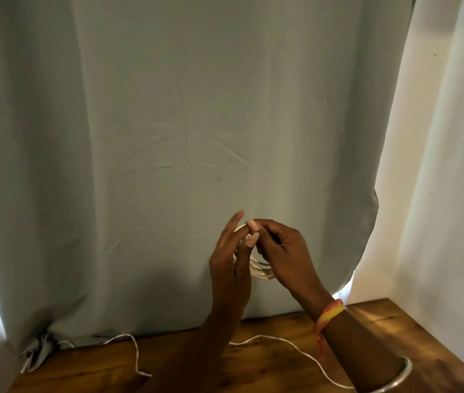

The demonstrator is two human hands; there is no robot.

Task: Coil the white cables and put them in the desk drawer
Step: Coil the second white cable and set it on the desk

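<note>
White cable [256, 269] looped up in the air between both hands, left hand [229, 262] and right hand [284, 256] pinching the coil together, loose end [296, 350] trailing on the wooden desk [253, 370]

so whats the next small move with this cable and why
Probably wind one more loop: the left hand carries several white cable loops, the right hand pinches the strand, and loose cable trails across the wooden desk.
</note>
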